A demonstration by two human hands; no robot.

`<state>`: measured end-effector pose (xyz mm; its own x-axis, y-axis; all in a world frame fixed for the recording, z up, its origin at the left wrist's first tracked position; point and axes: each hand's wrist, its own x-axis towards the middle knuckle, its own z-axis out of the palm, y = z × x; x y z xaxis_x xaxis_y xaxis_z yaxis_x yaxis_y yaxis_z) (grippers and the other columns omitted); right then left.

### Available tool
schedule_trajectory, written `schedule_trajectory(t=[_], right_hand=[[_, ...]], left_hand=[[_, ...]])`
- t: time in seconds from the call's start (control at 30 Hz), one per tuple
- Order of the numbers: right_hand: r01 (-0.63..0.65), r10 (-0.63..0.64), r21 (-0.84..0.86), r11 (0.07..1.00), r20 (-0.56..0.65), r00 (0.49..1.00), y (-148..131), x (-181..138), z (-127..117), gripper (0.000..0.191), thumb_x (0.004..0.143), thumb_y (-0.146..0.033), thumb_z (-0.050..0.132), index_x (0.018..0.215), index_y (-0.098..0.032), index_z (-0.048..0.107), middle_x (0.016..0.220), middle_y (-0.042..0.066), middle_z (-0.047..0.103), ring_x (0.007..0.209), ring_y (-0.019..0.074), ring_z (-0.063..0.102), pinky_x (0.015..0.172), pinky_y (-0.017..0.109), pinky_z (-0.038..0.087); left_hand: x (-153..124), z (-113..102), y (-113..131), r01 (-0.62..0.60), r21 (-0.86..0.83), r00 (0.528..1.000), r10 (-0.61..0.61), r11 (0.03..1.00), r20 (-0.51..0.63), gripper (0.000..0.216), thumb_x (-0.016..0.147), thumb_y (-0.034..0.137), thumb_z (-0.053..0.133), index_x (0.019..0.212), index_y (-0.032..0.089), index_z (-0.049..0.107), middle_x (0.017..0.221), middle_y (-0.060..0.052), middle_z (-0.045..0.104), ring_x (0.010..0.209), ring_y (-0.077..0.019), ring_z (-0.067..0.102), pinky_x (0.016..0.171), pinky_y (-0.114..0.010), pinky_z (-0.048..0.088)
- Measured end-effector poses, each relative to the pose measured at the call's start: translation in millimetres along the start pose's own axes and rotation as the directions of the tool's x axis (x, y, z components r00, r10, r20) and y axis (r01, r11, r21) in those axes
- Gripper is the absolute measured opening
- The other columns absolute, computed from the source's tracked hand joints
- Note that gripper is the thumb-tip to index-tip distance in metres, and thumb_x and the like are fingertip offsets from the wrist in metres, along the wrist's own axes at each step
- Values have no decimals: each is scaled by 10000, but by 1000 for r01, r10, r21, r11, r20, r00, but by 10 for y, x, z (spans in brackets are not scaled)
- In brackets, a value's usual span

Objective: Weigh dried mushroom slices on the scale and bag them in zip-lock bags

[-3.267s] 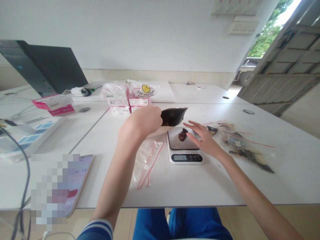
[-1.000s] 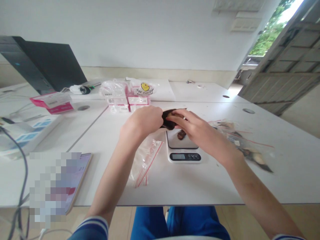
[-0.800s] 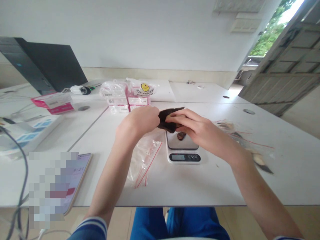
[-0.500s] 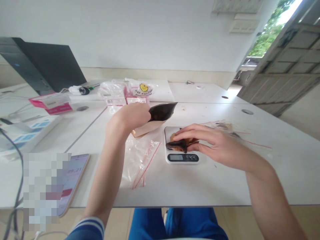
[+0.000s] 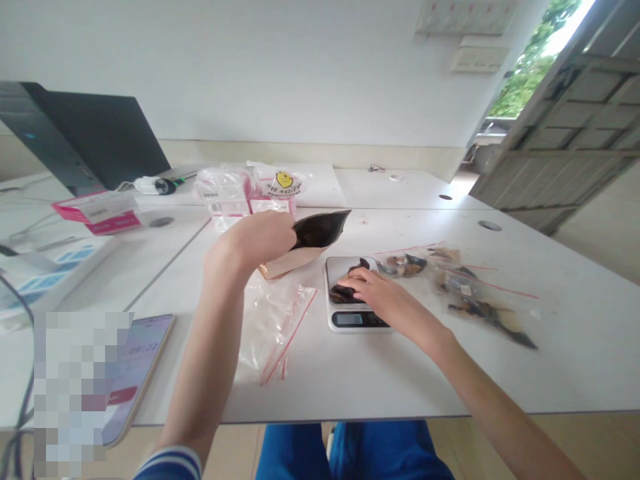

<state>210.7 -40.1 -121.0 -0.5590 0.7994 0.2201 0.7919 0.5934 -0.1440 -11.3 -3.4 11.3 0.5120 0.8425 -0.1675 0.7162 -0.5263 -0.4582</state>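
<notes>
— How far along does the weighing look?

— Partway, I'd judge. A few dark dried pieces (image 5: pixel 345 288) lie on the steel platform of the small white digital kitchen scale (image 5: pixel 353 319), and its display is lit, though the digits are too small to read. The brown paper pouch with a black lining (image 5: pixel 313 237) is open and held up, so more may be inside; I cannot see in. The clear zip bag with a red seal line (image 5: pixel 273 320) lies flat and unfilled just left of the scale on the white table (image 5: pixel 400 373).

— And the hands?

— The left hand (image 5: pixel 257 237) is raised above the table, fingers closed around the pouch's edge, mouth turned to the right. The right hand (image 5: pixel 383 300) rests low over the scale, palm down, fingers loosely extended with the tips touching the dark pieces; whether it pinches one, I cannot tell.

— Anything beside it?

— Filled clear bags of dried goods (image 5: pixel 465 287) lie to the right.
</notes>
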Motion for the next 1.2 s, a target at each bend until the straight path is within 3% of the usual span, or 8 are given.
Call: schedule_trajectory(t=[0.23, 0.43, 0.63, 0.77, 0.9, 1.03, 1.2], right_hand=[[-34, 33, -211, 977, -8, 999, -40, -7, 2, 557, 780, 37, 414, 1261, -234, 492, 1105, 84, 562, 939, 204, 588, 804, 337, 510], [-38, 36, -207, 978, -14, 999, -35, -35, -5, 638, 781, 37, 391, 1350, -249, 398, 1119, 93, 569, 984, 246, 587, 811, 377, 515], [-105, 104, -12, 994, -47, 993, 15, -132, -20, 516, 881, -105, 395, 1376, -195, 278, 1159, 128, 573, 1067, 259, 565, 895, 445, 468], [-168, 185, 216, 962, -58, 981, 56, -215, -70, 342, 889, -196, 438, 1224, -187, 373, 1204, 134, 547, 1123, 239, 542, 934, 417, 441], [-235, 255, 325, 916, -20, 967, 83, -250, -122, 213, 869, -234, 472, 1079, -216, 440, 1106, 84, 595, 1021, 218, 595, 879, 390, 464], [-259, 278, 372, 891, 1, 961, 130, -256, -130, 243, 857, -240, 485, 1097, -202, 492, 1110, 89, 617, 1027, 222, 597, 900, 404, 454], [-168, 205, 403, 900, -51, 977, 248, -273, -65, 349, 848, -276, 515, 1192, -221, 529, 1262, 104, 565, 1150, 234, 542, 993, 434, 398]], left_hand=[[15, 38, -19, -7, -30, 1000, 7, 1000, -10, 367, 829, 64, 329, 916, 86, 685, 935, -129, 676, 828, -212, 624, 659, -272, 402], [6, 39, -28, -37, -38, 999, 36, 999, -29, 382, 827, 63, 310, 907, 73, 684, 929, -152, 674, 818, -232, 626, 652, -289, 401], [-21, -16, 4, -3, -90, 1000, 2, 996, -14, 378, 813, 58, 310, 886, 82, 681, 920, -148, 678, 821, -226, 623, 645, -280, 388], [-15, -6, 4, 14, -134, 1000, -16, 991, -15, 399, 842, 87, 281, 912, 76, 673, 923, -145, 677, 772, -204, 622, 639, -277, 390], [-8, 13, 6, -26, -68, 1000, 25, 997, -13, 390, 826, 67, 295, 916, 71, 675, 940, -148, 672, 800, -214, 619, 657, -284, 397], [-11, 3, 15, -22, -60, 1000, 22, 998, -11, 375, 828, 76, 304, 895, 78, 672, 946, -142, 676, 814, -208, 619, 651, -269, 395], [-21, -23, 23, 76, -221, 997, -79, 972, -4, 379, 841, 137, 284, 882, 112, 661, 930, -118, 687, 791, -189, 621, 614, -248, 393]])
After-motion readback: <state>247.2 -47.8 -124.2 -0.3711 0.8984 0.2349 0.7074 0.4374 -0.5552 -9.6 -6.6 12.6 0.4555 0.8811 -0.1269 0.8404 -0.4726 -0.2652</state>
